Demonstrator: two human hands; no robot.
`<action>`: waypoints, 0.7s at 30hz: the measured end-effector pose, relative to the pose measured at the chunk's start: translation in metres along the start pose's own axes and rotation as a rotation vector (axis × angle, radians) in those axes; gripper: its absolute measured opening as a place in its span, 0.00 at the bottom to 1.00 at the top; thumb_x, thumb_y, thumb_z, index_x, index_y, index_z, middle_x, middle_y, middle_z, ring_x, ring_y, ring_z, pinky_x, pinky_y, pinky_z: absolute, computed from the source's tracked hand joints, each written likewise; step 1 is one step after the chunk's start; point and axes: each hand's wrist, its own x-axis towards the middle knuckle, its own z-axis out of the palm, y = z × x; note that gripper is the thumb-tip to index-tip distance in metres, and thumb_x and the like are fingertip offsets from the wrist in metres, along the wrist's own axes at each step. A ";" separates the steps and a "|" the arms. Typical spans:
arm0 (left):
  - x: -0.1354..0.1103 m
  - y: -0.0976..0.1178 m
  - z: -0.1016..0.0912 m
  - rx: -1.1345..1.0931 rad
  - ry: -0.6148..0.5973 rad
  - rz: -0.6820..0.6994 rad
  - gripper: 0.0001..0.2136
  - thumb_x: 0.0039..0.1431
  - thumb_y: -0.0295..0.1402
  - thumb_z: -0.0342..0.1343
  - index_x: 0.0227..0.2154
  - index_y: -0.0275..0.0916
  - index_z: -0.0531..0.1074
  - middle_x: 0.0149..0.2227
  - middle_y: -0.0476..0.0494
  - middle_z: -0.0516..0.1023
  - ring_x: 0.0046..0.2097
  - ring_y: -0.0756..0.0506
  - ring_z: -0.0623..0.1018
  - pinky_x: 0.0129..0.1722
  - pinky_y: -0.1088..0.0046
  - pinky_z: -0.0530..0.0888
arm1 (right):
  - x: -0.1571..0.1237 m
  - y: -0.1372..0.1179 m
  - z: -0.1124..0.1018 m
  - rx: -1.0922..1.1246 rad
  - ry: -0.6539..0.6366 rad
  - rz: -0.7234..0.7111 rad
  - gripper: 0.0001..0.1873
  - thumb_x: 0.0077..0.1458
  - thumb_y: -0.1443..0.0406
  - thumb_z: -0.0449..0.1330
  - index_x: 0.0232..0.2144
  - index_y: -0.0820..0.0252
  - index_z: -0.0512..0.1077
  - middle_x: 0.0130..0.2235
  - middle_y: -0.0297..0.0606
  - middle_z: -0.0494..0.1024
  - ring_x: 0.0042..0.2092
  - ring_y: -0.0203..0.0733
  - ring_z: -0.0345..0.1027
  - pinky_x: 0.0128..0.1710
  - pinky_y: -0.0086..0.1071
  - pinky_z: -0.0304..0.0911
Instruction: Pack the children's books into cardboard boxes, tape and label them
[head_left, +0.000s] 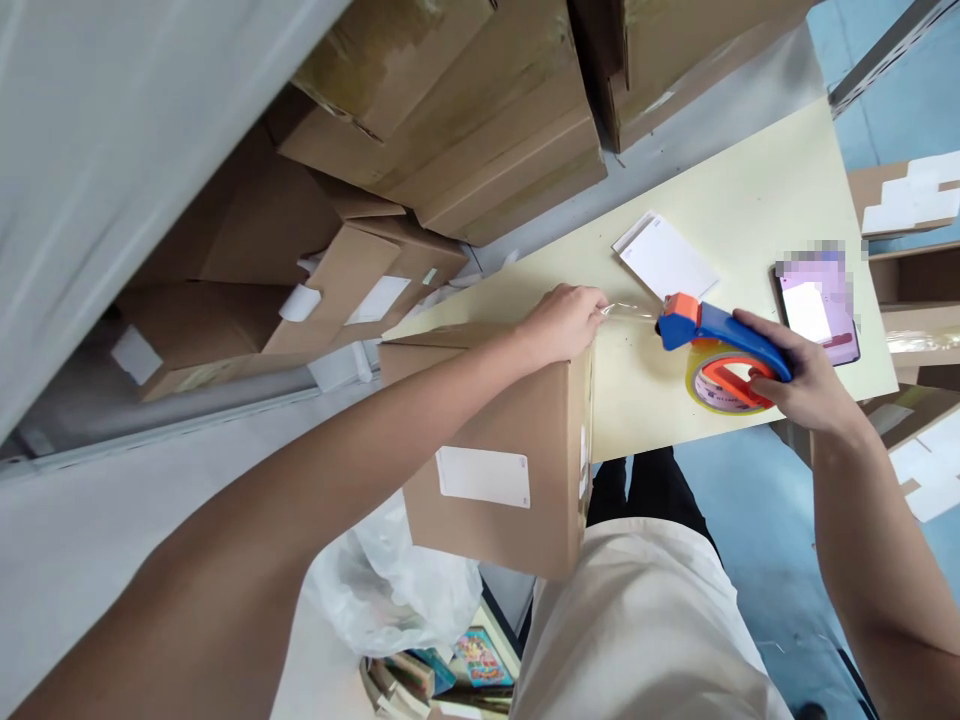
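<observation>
A blue and orange tape dispenser (pixel 727 335) with a roll of clear tape is gripped by its handle in my right hand (pixel 814 378), above the pale yellow table. From its orange head a strip of clear tape (pixel 631 312) runs left to my left hand (pixel 561 322), whose fingers pinch the free end. That hand is at the top corner of a brown cardboard box (pixel 480 415), close against it. A white label (pixel 484 477) is stuck on the side of this box, which rests at the table's near left edge against my body.
White cards (pixel 667 255) and a phone (pixel 817 305) lie on the table (pixel 780 185). Several cardboard boxes (pixel 480 110) stand along the back and left. More cartons (pixel 919 320) are at the right. A plastic bag (pixel 397 580) and books (pixel 480 655) sit below.
</observation>
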 end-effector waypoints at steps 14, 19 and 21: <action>-0.078 -0.027 -0.017 0.205 -0.134 -0.011 0.42 0.41 0.53 0.68 0.61 0.46 0.68 0.59 0.44 0.75 0.59 0.33 0.75 0.59 0.57 0.72 | -0.086 0.032 0.071 0.268 -0.381 0.205 0.38 0.47 0.70 0.61 0.62 0.44 0.66 0.60 0.36 0.73 0.56 0.53 0.72 0.54 0.45 0.72; -0.074 -0.039 -0.014 0.205 -0.085 0.006 0.42 0.41 0.53 0.68 0.61 0.47 0.69 0.58 0.44 0.76 0.58 0.32 0.75 0.60 0.52 0.70 | -0.097 0.027 0.115 0.340 -0.386 0.176 0.41 0.45 0.71 0.60 0.64 0.46 0.63 0.63 0.37 0.70 0.61 0.54 0.67 0.61 0.47 0.65; -0.077 -0.046 -0.015 0.207 -0.035 0.023 0.40 0.42 0.54 0.67 0.60 0.49 0.69 0.58 0.44 0.76 0.58 0.31 0.74 0.60 0.51 0.69 | -0.089 0.023 0.126 0.366 -0.395 0.169 0.42 0.45 0.70 0.60 0.64 0.47 0.63 0.64 0.36 0.69 0.62 0.53 0.66 0.62 0.47 0.63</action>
